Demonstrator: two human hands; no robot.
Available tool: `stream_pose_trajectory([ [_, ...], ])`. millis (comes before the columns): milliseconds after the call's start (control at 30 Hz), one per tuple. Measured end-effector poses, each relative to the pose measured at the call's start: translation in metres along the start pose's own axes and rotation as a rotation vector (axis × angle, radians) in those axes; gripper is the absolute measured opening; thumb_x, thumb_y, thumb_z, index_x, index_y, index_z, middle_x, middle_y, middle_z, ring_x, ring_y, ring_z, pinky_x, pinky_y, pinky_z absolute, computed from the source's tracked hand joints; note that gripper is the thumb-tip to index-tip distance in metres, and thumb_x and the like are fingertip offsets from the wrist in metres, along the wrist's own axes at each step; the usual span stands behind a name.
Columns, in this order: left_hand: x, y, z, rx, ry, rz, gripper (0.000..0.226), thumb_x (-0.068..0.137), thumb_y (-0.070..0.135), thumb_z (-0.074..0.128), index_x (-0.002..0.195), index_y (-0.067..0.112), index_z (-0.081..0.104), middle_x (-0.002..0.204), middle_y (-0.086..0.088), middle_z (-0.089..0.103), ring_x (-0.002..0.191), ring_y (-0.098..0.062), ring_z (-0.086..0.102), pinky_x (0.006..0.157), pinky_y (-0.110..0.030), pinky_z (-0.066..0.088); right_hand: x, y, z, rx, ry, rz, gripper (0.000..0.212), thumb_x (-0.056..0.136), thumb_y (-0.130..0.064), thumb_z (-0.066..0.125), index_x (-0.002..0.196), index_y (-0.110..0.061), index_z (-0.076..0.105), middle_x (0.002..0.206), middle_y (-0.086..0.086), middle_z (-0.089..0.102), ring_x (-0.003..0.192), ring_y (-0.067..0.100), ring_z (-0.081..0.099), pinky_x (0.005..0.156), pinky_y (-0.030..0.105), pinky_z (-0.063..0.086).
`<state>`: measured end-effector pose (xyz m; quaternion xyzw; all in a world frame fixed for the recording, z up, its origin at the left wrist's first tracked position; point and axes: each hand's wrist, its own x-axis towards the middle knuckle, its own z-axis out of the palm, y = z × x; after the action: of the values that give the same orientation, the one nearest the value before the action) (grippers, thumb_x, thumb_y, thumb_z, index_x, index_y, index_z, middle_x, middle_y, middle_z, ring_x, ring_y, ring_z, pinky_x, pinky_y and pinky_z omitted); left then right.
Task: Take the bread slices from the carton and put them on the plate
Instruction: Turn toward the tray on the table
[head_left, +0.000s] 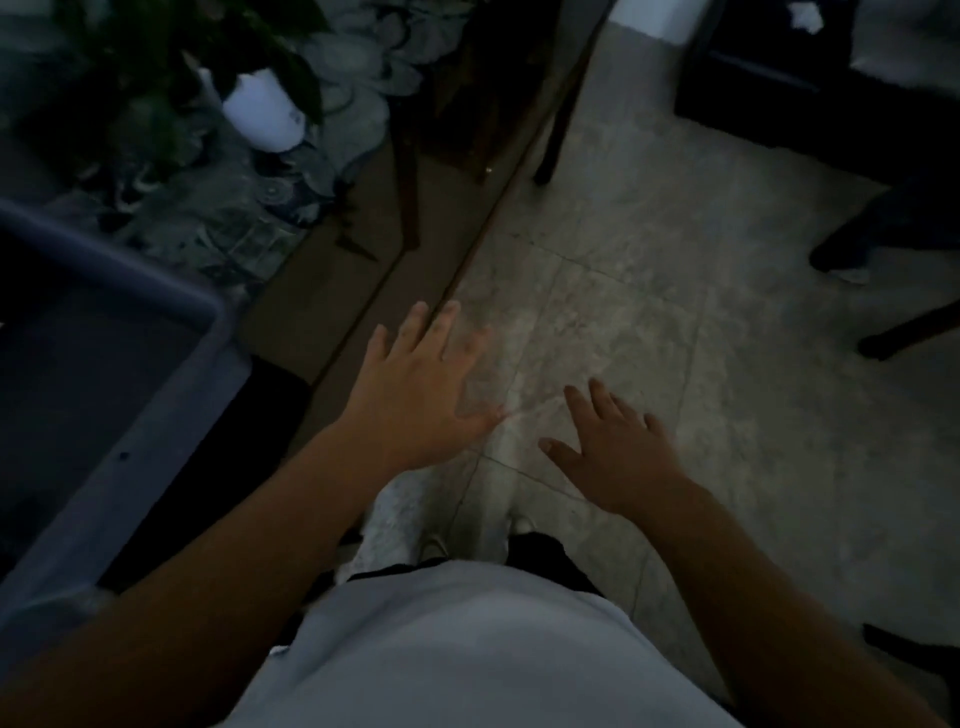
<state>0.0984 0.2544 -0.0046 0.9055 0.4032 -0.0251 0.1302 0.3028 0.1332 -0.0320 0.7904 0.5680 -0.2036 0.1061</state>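
Observation:
The scene is dim. My left hand is stretched out flat over the tiled floor, fingers spread, holding nothing. My right hand hovers a little lower and to the right, palm down, fingers apart and empty. No bread slices, carton or plate show in the head view. A large grey-blue bin stands at the left; what it holds is lost in shadow.
A table with a leaf-patterned cloth fills the upper left, with a white pot and plant on it. Dark chair legs stand at top centre, more dark furniture at the right. Grey floor tiles lie ahead.

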Motion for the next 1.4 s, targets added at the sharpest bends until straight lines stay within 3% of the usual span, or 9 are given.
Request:
stream_pose_trajectory([
  [167, -0.026, -0.04, 0.001, -0.068, 0.026, -0.288, 0.09, 0.078, 0.086, 0.018, 0.153, 0.04, 0.001, 0.167, -0.003, -0.001, 0.151, -0.03, -0.002, 0.116, -0.06, 0.009, 0.065, -0.044, -0.032, -0.143, -0.026, -0.313, 0.082, 0.092, -0.071, 0.025, 0.155, -0.024, 0.004, 0.166, 0.009, 0.005, 0.149, 0.029, 0.014, 0.115, 0.057, 0.016],
  [333, -0.085, -0.058, 0.004, -0.125, 0.157, -0.662, 0.09, 0.078, 0.087, 0.016, 0.153, 0.039, 0.003, 0.167, -0.005, 0.003, 0.151, -0.031, 0.0, 0.117, -0.058, 0.01, 0.105, -0.12, -0.058, -0.255, -0.021, -0.713, 0.079, 0.093, -0.063, 0.035, 0.155, -0.024, 0.009, 0.165, 0.009, 0.008, 0.149, 0.029, 0.015, 0.114, 0.053, 0.021],
  [500, -0.148, -0.035, 0.019, -0.208, 0.225, -1.057, 0.093, 0.077, 0.085, 0.025, 0.154, 0.039, 0.0, 0.167, -0.003, -0.004, 0.151, -0.029, -0.006, 0.117, -0.056, 0.009, 0.092, -0.202, -0.057, -0.372, -0.023, -1.166, 0.08, 0.092, -0.064, 0.037, 0.155, -0.023, 0.01, 0.165, 0.009, 0.011, 0.149, 0.028, 0.015, 0.114, 0.048, 0.027],
  [633, -0.188, -0.019, 0.028, -0.167, 0.279, -1.218, 0.093, 0.076, 0.086, 0.024, 0.153, 0.04, -0.002, 0.166, -0.004, -0.009, 0.15, -0.028, -0.011, 0.118, -0.056, 0.007, 0.064, -0.243, -0.04, -0.41, -0.016, -1.351, 0.085, 0.09, -0.071, 0.032, 0.155, -0.027, 0.0, 0.166, 0.008, 0.0, 0.151, 0.028, 0.005, 0.116, 0.051, 0.023],
  [767, -0.229, -0.02, 0.034, -0.127, 0.305, -1.29, 0.094, 0.076, 0.085, 0.025, 0.154, 0.039, -0.001, 0.166, -0.005, -0.007, 0.15, -0.028, -0.01, 0.117, -0.056, 0.007, 0.039, -0.266, -0.019, -0.431, -0.009, -1.424, 0.086, 0.086, -0.073, 0.026, 0.154, -0.028, -0.003, 0.166, 0.007, -0.002, 0.151, 0.028, 0.003, 0.115, 0.053, 0.021],
  [867, -0.254, -0.026, 0.039, -0.11, 0.347, -1.295, 0.094, 0.076, 0.084, 0.028, 0.153, 0.041, -0.006, 0.16, 0.001, -0.016, 0.146, -0.025, -0.018, 0.115, -0.052, 0.0, 0.027, -0.28, -0.008, -0.444, -0.005, -1.432, 0.086, 0.086, -0.073, 0.025, 0.154, -0.029, -0.003, 0.166, 0.007, -0.002, 0.151, 0.027, 0.004, 0.115, 0.052, 0.022],
  [1033, -0.275, -0.053, 0.04, -0.146, 0.354, -1.215, 0.093, 0.078, 0.084, 0.026, 0.153, 0.041, -0.009, 0.16, 0.0, -0.02, 0.145, -0.024, -0.023, 0.118, -0.051, 0.001, 0.009, -0.308, -0.002, -0.404, 0.059, -1.412, 0.086, 0.087, -0.071, 0.03, 0.154, -0.027, 0.0, 0.166, 0.009, 0.001, 0.151, 0.028, 0.006, 0.114, 0.051, 0.024],
  [1267, -0.267, -0.102, 0.016, -0.137, 0.346, -1.099, 0.095, 0.077, 0.089, 0.018, 0.155, 0.037, -0.001, 0.166, -0.004, -0.01, 0.15, -0.026, -0.016, 0.121, -0.053, 0.007, 0.011, -0.337, -0.007, -0.333, 0.083, -1.327, 0.085, 0.091, -0.071, 0.033, 0.155, -0.027, -0.001, 0.166, 0.008, -0.003, 0.151, 0.027, 0.003, 0.117, 0.05, 0.021],
  [1400, -0.263, -0.135, 0.009, -0.117, 0.317, -1.098, 0.093, 0.079, 0.082, 0.025, 0.155, 0.036, -0.004, 0.167, -0.004, -0.011, 0.15, -0.025, -0.017, 0.12, -0.053, 0.006, 0.034, -0.354, -0.018, -0.308, 0.08, -1.275, 0.085, 0.091, -0.07, 0.033, 0.155, -0.028, -0.003, 0.166, 0.006, -0.005, 0.151, 0.026, 0.001, 0.117, 0.05, 0.019],
])
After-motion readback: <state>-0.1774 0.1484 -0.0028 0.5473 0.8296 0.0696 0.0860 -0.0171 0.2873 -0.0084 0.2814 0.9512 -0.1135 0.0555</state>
